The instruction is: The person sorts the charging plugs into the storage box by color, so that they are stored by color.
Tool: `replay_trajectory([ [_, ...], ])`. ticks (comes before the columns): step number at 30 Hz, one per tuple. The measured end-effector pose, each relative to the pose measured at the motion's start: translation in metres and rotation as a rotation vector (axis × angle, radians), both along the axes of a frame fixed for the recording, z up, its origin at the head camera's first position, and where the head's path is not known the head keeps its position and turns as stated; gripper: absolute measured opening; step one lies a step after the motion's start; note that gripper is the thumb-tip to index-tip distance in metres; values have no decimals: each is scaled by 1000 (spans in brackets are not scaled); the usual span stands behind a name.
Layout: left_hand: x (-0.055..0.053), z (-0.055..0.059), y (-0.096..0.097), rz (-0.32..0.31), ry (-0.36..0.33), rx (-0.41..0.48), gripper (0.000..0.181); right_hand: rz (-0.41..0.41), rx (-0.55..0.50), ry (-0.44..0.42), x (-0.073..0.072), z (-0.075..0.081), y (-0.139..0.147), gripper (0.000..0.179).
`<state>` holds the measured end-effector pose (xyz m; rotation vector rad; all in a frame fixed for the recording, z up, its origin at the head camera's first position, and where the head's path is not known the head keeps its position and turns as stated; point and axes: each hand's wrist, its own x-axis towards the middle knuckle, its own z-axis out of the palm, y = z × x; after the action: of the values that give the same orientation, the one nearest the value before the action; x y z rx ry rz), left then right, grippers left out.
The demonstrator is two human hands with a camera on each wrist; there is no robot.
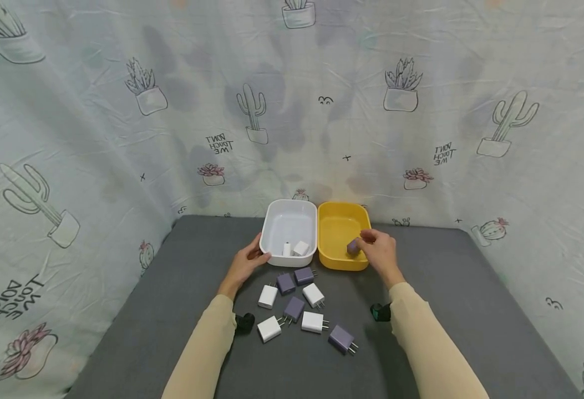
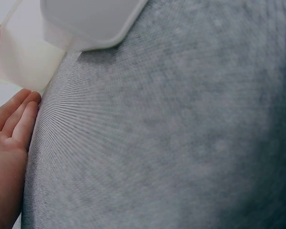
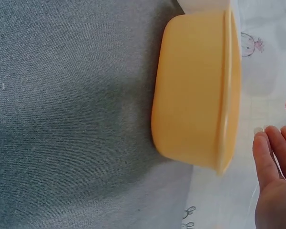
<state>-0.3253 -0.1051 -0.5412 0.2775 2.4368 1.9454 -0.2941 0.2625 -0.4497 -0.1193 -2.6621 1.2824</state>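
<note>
A white bin (image 1: 289,213) stands beside a yellow bin (image 1: 341,213). My left hand (image 1: 243,269) rests against the white bin's left side and front corner, fingers extended. Two white charger plugs (image 1: 300,248) lie inside that bin. Over the yellow bin's right side is my right hand (image 1: 380,252), its fingertips beside a purple charger plug (image 1: 353,247). In the right wrist view the fingers (image 3: 263,157) look nearly straight above the yellow rim, and no plug shows between them and the thumb.
Several white charger plugs (image 1: 268,296) and several purple ones (image 1: 294,308) lie scattered on the grey tabletop (image 1: 182,332) in front of the bins. A curtain (image 1: 316,155) printed with cacti hangs right behind the bins and along both sides.
</note>
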Motion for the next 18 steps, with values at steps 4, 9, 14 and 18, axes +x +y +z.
replay_trajectory([
  [4,0,0,1,-2,-9,2,82,28,3,14,1,3,-2,38],
  [9,0,2,0,-27,-45,16,82,34,-16,3,3,6,-4,37],
  [14,-2,2,-1,-38,-60,32,82,32,-32,-3,4,5,-5,37],
  [18,-2,3,0,-15,-44,21,82,35,-33,-9,3,4,-5,36],
])
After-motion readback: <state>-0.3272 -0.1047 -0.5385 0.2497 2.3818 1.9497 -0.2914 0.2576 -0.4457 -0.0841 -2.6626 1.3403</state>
